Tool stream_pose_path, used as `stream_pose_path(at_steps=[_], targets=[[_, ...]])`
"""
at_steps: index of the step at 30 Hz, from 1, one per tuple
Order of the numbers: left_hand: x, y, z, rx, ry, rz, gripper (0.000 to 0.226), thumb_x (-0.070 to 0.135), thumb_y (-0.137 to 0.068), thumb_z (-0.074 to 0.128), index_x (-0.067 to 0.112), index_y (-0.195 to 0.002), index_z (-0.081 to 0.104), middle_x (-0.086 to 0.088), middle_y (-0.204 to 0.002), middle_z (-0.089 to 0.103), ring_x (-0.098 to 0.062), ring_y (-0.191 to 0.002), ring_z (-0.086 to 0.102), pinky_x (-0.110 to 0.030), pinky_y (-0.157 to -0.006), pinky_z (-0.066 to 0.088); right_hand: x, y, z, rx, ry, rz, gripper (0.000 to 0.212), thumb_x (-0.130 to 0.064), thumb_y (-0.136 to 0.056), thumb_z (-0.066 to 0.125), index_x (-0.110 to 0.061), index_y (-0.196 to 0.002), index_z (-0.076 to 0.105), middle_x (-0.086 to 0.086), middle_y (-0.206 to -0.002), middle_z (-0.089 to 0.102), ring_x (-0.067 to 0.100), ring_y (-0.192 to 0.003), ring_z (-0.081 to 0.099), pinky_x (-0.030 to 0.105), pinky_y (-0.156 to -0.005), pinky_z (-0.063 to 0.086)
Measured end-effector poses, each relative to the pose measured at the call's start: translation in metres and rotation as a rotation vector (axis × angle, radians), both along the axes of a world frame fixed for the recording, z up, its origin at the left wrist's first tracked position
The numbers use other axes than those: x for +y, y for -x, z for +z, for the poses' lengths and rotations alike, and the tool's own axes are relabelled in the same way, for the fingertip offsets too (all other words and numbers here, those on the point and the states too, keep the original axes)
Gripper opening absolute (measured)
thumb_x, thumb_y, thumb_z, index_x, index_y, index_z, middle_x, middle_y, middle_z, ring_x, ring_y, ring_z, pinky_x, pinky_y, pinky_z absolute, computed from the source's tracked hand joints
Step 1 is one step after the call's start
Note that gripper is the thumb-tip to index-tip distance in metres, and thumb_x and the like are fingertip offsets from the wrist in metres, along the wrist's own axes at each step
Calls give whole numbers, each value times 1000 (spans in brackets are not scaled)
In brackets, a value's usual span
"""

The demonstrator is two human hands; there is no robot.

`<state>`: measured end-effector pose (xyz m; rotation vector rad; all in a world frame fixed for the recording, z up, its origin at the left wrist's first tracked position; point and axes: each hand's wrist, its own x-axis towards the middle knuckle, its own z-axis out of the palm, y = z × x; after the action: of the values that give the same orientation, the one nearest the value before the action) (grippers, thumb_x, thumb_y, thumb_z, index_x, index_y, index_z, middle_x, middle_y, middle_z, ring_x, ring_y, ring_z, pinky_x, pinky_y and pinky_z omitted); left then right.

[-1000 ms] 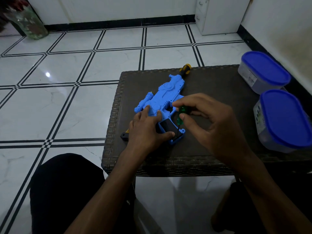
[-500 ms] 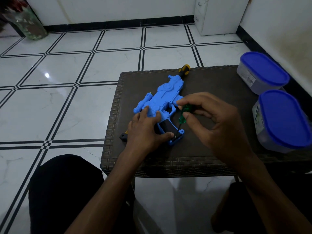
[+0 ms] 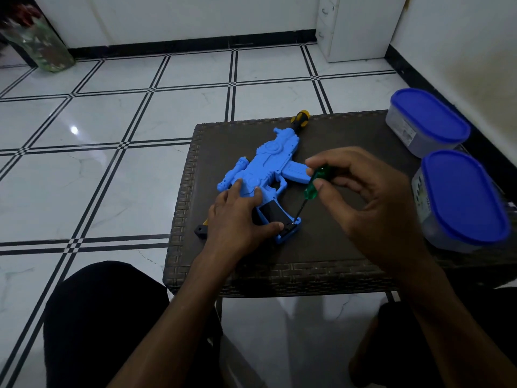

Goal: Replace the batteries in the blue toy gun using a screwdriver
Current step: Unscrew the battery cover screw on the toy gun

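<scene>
Toy gun [image 3: 265,166] pinned by left hand [image 3: 237,219]; right hand [image 3: 361,197] pinches screwdriver [image 3: 314,184].

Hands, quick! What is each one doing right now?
Left hand: open, fingers pressing flat on the toy gun.
Right hand: closed, pinching the screwdriver.

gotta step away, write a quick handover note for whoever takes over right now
Left hand: rests flat on the blue toy gun, steadying it on the wicker table.
Right hand: pinches the green screwdriver, tip at the foot of the grip by the black battery cover.
Done: tool is on the screw.
Left: remove cover, swap batteries, refit cover.
</scene>
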<state>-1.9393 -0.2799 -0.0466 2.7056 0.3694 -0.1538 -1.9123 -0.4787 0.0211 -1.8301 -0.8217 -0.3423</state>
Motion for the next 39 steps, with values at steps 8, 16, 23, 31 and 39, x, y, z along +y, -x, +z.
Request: stream_pose_path(at_steps=[8,16,23,31,39], targets=[[-1,0,2,13,6,-6,85,64,-76,65,34,-148,33,-5,-163,4,-31,-148,7,-51,-119,17,-24,-29,-20,27,-17,-290,27,-3,-89,64,-11,-115,64,3,-113,65,3,-102,65,19,-86,55],[-1,-1,3,4,3,-6,87,65,-75,65,32,-148,33,-5,-163,7,-31,-148,10,-49,-118,19,-39,-51,-54,26,55,-550,25,-7,-87,67,-12,-111,63,0,-111,62,4,-97,59,6,-82,48],[-1,2,4,-36,22,-22,86,63,-76,66,31,-148,34,-6,-162,10,-30,-148,9,-46,-118,17,-47,-52,-73,70,249,-676,15,-7,-86,68,-12,-100,64,4,-105,61,6,-90,53,5,-69,38],[21,-4,8,-25,27,-311,68,54,-81,66,49,-142,37,2,-163,8,-24,-150,0,-45,-120,14,-49,-59,-98,175,471,-673,14,-3,-87,63,-14,-96,66,5,-107,53,14,-94,53,24,-79,46],[45,-12,-1,-181,-171,-506,61,52,-86,63,52,-141,38,-2,-159,23,-22,-145,24,-44,-115,29,-14,-21,-69,-2,517,-201,37,-31,-85,68,-21,-121,65,0,-130,55,16,-122,49,28,-103,41]])
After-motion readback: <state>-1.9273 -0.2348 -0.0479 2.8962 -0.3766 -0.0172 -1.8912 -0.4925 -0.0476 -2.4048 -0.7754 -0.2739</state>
